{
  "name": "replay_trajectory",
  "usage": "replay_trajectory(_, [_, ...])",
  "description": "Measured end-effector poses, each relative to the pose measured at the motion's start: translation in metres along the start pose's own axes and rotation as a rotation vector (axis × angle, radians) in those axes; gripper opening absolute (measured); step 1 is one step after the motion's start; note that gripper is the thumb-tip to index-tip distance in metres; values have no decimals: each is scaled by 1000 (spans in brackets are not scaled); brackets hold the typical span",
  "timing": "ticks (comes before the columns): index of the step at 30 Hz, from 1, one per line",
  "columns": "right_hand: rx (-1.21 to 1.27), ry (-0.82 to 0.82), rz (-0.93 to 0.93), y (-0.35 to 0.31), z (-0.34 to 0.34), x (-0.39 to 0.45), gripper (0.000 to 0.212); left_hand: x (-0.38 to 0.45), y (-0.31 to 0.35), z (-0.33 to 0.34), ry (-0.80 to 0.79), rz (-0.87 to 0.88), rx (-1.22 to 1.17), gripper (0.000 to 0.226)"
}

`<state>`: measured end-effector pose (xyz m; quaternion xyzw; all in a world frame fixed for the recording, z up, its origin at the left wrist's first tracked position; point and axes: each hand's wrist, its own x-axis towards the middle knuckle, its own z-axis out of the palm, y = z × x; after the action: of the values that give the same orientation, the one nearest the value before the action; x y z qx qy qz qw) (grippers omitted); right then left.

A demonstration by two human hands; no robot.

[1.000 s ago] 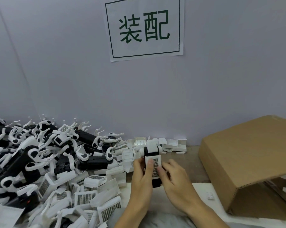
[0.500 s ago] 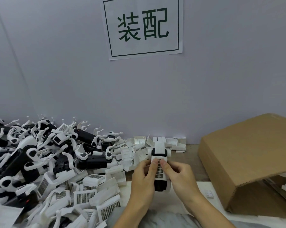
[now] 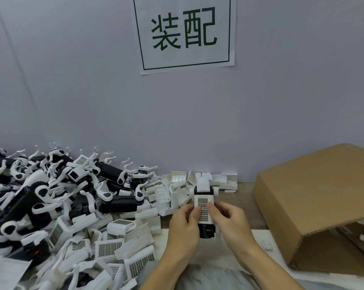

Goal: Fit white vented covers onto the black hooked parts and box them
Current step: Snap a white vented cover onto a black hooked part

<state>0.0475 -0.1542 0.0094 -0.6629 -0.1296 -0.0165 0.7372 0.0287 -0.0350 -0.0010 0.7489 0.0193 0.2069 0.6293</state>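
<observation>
Left of the cardboard box (image 3: 315,197), both thumbs pinched the white vented cover (image 3: 203,208) onto the black hooked part (image 3: 207,231); uneven pressure risked a skewed, half-seated fit.

Single head-worn wide-angle view, aimed forward and slightly down at the wall sign (image 3: 185,33). Wall seen at close range; worktable (image 3: 242,198) caught below the sign, along the frame's lower third.

The cardboard box (image 3: 315,197) stands at the right of the counter (image 3: 242,200). Left of the box, both hands (image 3: 210,222) hold one part (image 3: 205,210). Farther left of the box lies the parts heap (image 3: 62,206); above hangs the wall sign (image 3: 185,32).
</observation>
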Motion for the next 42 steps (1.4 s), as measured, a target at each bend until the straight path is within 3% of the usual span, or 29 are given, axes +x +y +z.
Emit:
replay_trajectory(5, [-143,35,-81,1,2,0,17,0,1,-1,23,-4,30,20])
replay_trajectory(9, [-80,-48,-31,1,0,-1,18,-1,0,0,16,-32,-2,23])
replay_trajectory(14, [-219,-49,-100,2,0,1,18,0,1,-2,17,-25,26,22])
replay_trajectory(20, [-262,3,-150,7,-2,1,17,-1,-1,-3,99,-94,-135,10])
replay_trajectory(23, [-409,-59,-250,11,-1,-1,30,2,-3,-5,168,-185,-281,17])
replay_trajectory(25, [-567,-124,-287,13,2,-2,50,4,-4,-5,192,-212,-328,20])
replay_trajectory(27, [-677,-103,-306,13,2,-1,60,4,-3,-5,180,-219,-365,22])
replay_trajectory(30, [-615,-17,-339,10,-4,0,56,2,-1,-6,135,-195,-364,26])
replay_trajectory(35, [-577,60,-415,5,-13,4,52,4,2,-11,370,-115,-173,34])
replay_trajectory(38, [-568,12,-419,5,-14,3,52,2,6,-10,233,-71,-320,41])
replay_trajectory(42, [-552,-23,-385,3,-13,2,54,1,3,-8,228,3,-209,19])
